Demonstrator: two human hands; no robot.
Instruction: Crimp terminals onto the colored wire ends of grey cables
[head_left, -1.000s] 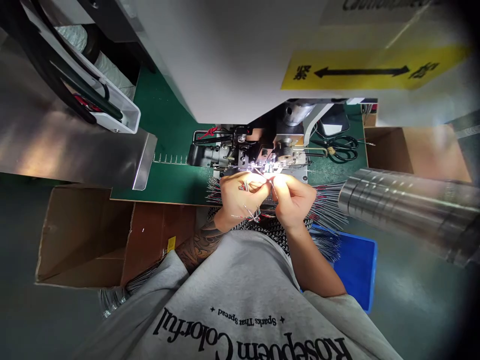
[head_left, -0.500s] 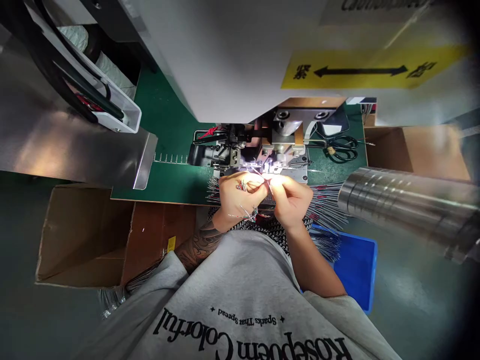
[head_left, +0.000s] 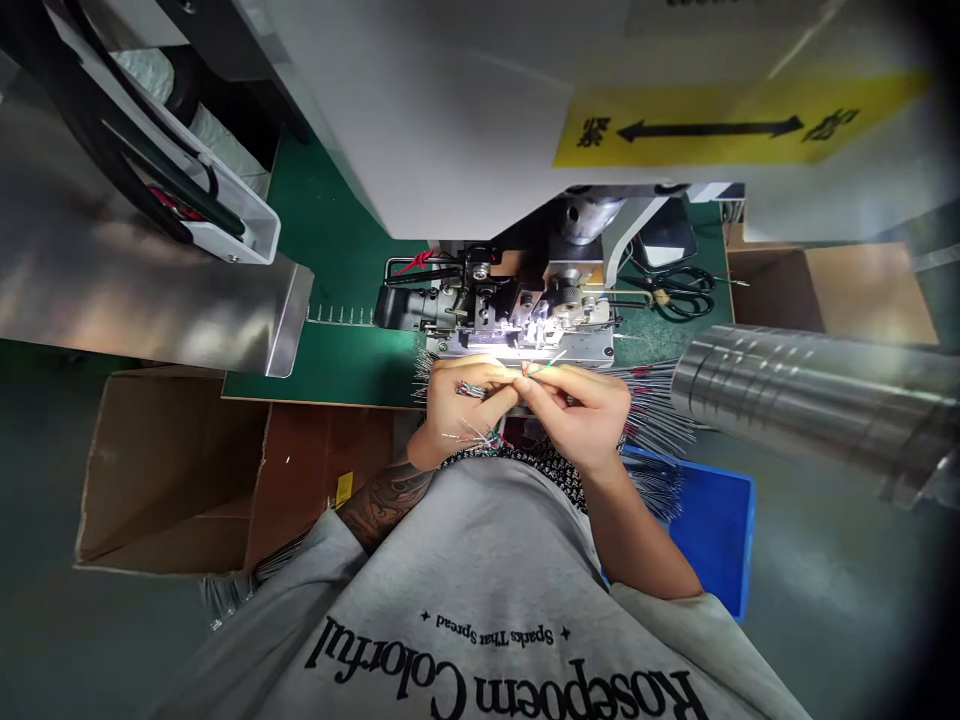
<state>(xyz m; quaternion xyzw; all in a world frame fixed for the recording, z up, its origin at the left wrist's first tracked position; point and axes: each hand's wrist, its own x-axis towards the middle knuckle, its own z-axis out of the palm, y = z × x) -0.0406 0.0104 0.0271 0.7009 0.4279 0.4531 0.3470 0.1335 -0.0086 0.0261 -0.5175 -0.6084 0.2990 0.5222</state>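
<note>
Just in front of the brightly lit crimping machine (head_left: 525,300), my two hands meet fingertip to fingertip. My left hand (head_left: 463,405) is closed around a bunch of thin coloured wires (head_left: 480,437), whose ends stick out below the palm and between the fingers. My right hand (head_left: 581,408) pinches beside the left fingertips. Short wire ends, one of them green (head_left: 553,360), poke up past the fingers toward the machine. Which hand grips each single wire is partly hidden by the fingers.
Grey cables (head_left: 656,405) fan out right of my hands, above a blue bin (head_left: 712,540). A metal cylinder (head_left: 810,410) juts in from the right. Left stand a steel guard (head_left: 150,290), a terminal strip (head_left: 341,315) and an open cardboard box (head_left: 165,480). Black-handled scissors (head_left: 694,295) lie on the green tabletop.
Both hands have drawn back slightly from the machine's lit tooling. The wire ends, a green one among them, now show above the fingertips. The machine's upper tooling looks shifted.
</note>
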